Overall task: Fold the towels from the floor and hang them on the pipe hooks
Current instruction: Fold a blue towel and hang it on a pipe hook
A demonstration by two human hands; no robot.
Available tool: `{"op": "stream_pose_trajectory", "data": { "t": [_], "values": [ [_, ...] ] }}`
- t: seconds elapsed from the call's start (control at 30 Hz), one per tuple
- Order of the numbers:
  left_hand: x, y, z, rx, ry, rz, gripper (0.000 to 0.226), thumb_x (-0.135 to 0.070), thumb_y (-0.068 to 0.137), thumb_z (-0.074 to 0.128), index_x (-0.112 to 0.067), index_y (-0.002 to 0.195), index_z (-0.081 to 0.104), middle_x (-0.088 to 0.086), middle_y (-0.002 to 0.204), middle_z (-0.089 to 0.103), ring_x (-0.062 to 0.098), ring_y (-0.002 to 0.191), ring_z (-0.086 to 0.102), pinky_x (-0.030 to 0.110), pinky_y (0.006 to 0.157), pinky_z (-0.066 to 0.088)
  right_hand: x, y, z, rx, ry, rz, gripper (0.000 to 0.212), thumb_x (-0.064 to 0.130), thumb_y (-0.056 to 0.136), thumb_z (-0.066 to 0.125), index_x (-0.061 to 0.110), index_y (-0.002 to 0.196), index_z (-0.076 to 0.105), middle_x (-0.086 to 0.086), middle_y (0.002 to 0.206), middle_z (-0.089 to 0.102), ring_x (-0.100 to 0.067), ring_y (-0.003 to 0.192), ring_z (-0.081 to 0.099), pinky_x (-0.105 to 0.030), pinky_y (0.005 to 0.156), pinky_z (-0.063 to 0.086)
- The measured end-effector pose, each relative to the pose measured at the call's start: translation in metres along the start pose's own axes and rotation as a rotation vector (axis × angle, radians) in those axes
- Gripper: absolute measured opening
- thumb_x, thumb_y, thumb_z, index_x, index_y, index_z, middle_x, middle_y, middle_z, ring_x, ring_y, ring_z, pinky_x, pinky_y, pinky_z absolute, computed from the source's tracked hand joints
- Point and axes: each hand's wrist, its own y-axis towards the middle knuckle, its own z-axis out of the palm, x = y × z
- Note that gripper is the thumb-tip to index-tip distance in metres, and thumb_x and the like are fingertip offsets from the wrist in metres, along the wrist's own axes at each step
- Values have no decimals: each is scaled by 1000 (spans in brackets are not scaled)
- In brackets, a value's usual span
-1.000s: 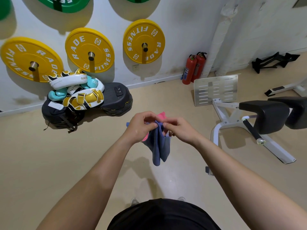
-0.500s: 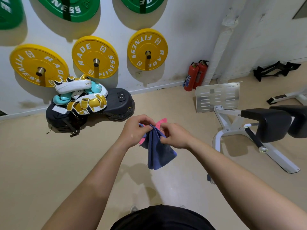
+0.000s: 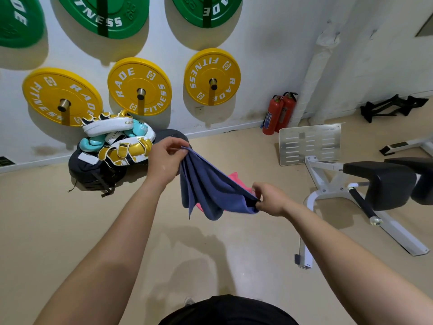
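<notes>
A blue towel [image 3: 210,191] hangs stretched in the air between both hands, sagging in folds at the middle. My left hand [image 3: 166,160] pinches its upper left corner. Lower and to the right, my right hand [image 3: 269,198] pinches the opposite corner. A pink towel [image 3: 236,179] lies on the beige floor behind the blue one and is mostly hidden by it. A white wrapped pipe [image 3: 311,73] runs up the wall at the right; I cannot make out hooks on it.
Yellow weight plates [image 3: 140,87] and green ones hang on the wall. Boxing pads [image 3: 117,141] lie on a black bag by the wall. Two red fire extinguishers [image 3: 278,113] stand near the pipe. A white-framed bench [image 3: 379,184] stands at the right.
My hands, close together on the bunched blue towel, have pulled apart: left up and left, right down and right. The towel is now spread between them. The view tilted upward.
</notes>
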Motion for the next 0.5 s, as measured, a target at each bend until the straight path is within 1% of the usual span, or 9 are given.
{"op": "stream_pose_trajectory", "data": {
  "t": [0.07,0.1,0.17,0.2,0.27,0.33,0.4,0.47,0.5],
  "values": [
    [9,9,-2,-20,27,-18,20,-3,90,65,-22,89,71,-4,88,69,8,81,63,12,63,49,-6,-4,-4,-5,29,14,16,6,74,64,11,87,56,-6,89,65,-25,74,53,-29,57,38],
    [15,12,-2,-23,39,-38,21,-4,90,65,-23,89,71,-4,89,69,11,83,64,18,65,53,-8,-5,-7,-7,24,19,17,7,74,64,12,87,55,-6,89,66,-26,74,54,-30,58,39],
    [27,17,0,-35,57,-95,20,-5,91,65,-24,90,71,-6,87,68,14,83,64,36,73,60,-8,-7,-12,-18,-15,1,20,7,74,61,17,87,50,-3,91,65,-28,78,56,-34,64,45],
    [33,19,0,-45,65,-122,18,-6,91,66,-23,91,72,-8,86,67,15,83,65,44,76,61,-7,-9,-14,-26,-27,-24,22,5,74,58,19,87,47,-3,92,65,-30,79,57,-37,67,47],
    [40,22,-1,-63,95,-149,16,-8,91,66,-23,93,72,-10,86,65,17,86,65,50,78,61,-5,-13,-19,-30,-17,-77,23,1,77,54,20,87,46,-3,93,65,-30,80,56,-40,70,48],
    [45,25,-2,-72,124,-169,16,-8,92,66,-23,94,71,-10,87,64,18,89,64,50,76,61,-1,-18,-24,-14,-26,-111,22,-1,81,53,19,88,55,-1,94,68,-27,82,59,-39,73,50],
    [47,27,-2,-74,143,-177,15,-8,92,65,-21,96,71,-8,89,64,17,88,63,47,75,62,-1,-20,-27,-9,-78,-121,29,-1,83,51,22,91,69,0,93,71,-24,84,63,-36,77,51],
    [46,30,1,-80,178,-160,15,-7,92,65,-19,98,71,-5,90,65,13,86,61,39,77,60,-1,-22,-29,-18,-139,-124,36,-2,81,48,20,91,75,-2,94,73,-25,87,64,-34,80,52],
    [45,31,2,-88,186,-146,14,-7,92,65,-19,98,72,-5,90,65,13,85,61,34,75,58,-1,-23,-29,-24,-160,-130,37,-2,80,48,18,91,76,-3,95,72,-25,88,63,-34,80,51]
  ]
}}
